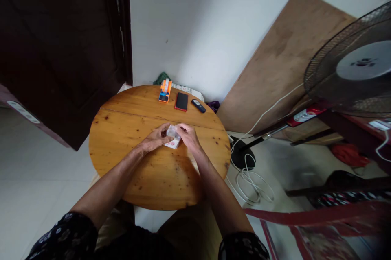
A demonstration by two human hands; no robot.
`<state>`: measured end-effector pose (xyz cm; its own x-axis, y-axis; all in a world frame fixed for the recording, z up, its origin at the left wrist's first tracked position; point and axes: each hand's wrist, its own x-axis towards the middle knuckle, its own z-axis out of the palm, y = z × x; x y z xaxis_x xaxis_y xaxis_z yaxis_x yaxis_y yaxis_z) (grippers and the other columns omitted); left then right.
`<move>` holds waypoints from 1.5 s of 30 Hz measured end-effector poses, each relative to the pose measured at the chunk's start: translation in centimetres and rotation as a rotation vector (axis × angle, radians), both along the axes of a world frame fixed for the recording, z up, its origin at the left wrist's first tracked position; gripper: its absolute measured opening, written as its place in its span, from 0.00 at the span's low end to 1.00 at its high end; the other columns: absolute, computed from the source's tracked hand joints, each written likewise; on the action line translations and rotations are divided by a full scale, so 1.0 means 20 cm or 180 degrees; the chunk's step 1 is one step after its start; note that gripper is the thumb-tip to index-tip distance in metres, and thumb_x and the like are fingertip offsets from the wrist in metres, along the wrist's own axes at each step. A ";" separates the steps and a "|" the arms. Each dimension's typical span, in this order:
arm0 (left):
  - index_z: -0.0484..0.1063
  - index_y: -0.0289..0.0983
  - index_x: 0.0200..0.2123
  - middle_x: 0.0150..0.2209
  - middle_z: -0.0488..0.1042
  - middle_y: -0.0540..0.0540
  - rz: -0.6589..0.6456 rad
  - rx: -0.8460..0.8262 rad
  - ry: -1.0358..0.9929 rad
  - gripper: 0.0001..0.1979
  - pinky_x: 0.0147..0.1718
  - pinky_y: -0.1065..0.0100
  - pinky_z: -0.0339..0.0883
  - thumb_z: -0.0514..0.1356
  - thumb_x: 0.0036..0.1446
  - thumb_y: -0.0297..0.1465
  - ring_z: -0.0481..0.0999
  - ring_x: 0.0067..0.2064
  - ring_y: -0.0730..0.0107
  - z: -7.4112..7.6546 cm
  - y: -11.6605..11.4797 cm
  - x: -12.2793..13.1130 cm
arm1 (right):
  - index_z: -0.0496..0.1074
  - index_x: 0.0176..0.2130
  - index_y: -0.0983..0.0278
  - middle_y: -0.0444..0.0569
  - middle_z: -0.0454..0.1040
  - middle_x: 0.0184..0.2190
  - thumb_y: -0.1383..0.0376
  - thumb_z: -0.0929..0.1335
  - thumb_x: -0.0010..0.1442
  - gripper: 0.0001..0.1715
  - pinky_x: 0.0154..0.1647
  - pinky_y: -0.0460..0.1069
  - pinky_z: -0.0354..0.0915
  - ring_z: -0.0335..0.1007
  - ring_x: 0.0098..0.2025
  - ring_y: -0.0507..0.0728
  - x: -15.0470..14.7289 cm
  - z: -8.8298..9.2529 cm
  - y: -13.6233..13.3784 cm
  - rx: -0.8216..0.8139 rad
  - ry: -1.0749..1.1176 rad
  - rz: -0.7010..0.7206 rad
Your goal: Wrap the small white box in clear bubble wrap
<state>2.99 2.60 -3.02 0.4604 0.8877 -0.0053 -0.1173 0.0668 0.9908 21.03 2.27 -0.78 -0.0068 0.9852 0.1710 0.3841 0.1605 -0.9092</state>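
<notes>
Over the middle of the round wooden table [122,138], a small whitish, partly see-through packet or box [172,138] with a reddish print sits between my two hands. My left hand [157,138] grips its left side, thumb across the front. At its upper right side, my right hand [187,134] has its fingers closed on the edge. The fingertips of both hands are partly hidden, and the exact kind of the packet is too small to make out.
Along the table's far side are an orange and blue tape dispenser [165,90], a dark phone with a red edge [181,101] and a black remote control [198,105]. A standing fan [360,64] and its coiled white cable [252,182] are on the right. A dark door [61,48] stands left.
</notes>
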 end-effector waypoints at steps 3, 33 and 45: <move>0.67 0.35 0.59 0.57 0.73 0.36 0.0015 0.0125 -0.0002 0.39 0.55 0.56 0.68 0.72 0.46 0.41 0.74 0.55 0.55 0.00 0.00 0.00 | 0.79 0.31 0.63 0.44 0.78 0.27 0.54 0.68 0.57 0.16 0.32 0.46 0.66 0.73 0.30 0.54 -0.02 0.00 0.00 0.0134 -0.0134 -0.0003; 0.76 0.31 0.50 0.39 0.81 0.43 0.0532 0.0707 0.1335 0.22 0.36 0.68 0.69 0.58 0.55 0.36 0.76 0.37 0.65 0.09 0.01 -0.04 | 0.77 0.29 0.60 0.42 0.74 0.24 0.51 0.65 0.56 0.19 0.33 0.47 0.65 0.70 0.30 0.54 -0.15 -0.04 0.00 0.0201 -0.0134 -0.0458; 0.74 0.32 0.53 0.41 0.79 0.43 0.0687 0.0248 0.1029 0.25 0.32 0.70 0.68 0.61 0.53 0.35 0.75 0.35 0.69 0.07 0.02 -0.04 | 0.75 0.33 0.59 0.47 0.78 0.31 0.54 0.65 0.56 0.14 0.37 0.49 0.70 0.74 0.33 0.55 -0.12 -0.02 -0.02 0.0288 0.0032 -0.0146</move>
